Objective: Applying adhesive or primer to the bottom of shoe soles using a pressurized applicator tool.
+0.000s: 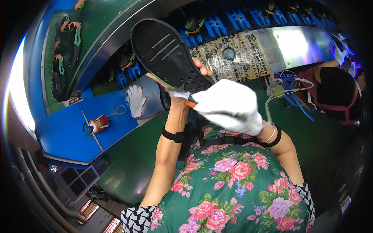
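A large black shoe sole [161, 50], with long slots toward its toe end and small round holes toward its heel, is held up tilted in front of me. My bare left hand [176, 90] grips it from beneath, thumb along its left edge and fingertips showing at the right edge. In a white work glove, my right hand [229, 105] is closed on a brush [189, 99] with an orange part on its handle. The brush tip lies at the sole's lower left edge. Part of another black curved piece [164, 98] shows behind my left wrist.
At left, a blue table [66, 128] bears a red-labelled container [100, 123], a stick and a white glove [135, 100]. Beyond runs a metal ledge partly covered with taped cardboard [233, 58], before blue racks [239, 19]. A co-worker [336, 89] is at the right.
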`<state>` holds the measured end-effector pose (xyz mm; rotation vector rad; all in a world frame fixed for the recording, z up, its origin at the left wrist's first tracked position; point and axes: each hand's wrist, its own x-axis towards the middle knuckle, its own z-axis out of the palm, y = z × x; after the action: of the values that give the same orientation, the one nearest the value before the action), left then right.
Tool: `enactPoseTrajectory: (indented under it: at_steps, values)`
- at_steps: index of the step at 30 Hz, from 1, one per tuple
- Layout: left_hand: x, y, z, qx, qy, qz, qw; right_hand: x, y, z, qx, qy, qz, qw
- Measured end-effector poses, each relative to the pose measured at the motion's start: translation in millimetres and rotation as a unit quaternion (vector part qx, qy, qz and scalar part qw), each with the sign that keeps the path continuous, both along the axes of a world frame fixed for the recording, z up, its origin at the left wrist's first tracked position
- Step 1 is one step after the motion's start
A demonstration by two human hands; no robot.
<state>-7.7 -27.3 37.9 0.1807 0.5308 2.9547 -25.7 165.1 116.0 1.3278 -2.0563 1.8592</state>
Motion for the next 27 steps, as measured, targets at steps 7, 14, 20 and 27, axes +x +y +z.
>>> enactPoseTrajectory:
  at_steps: [7,14,20,27]
  values:
    - [-6,-5,9,0.013,-0.004,0.056,0.998,7,3,-10,0.033,0.076,0.015,0.996]
    - [-15,-9,21,-0.059,0.096,0.077,0.991,0,7,-3,-0.008,-0.031,-0.034,0.999]
    - [-19,-13,16,-0.08,0.139,0.101,0.982,7,4,-2,-0.005,-0.068,-0.017,0.998]
    - [-22,-20,20,-0.08,0.143,0.083,0.983,6,7,1,0.033,-0.005,-0.012,0.999]
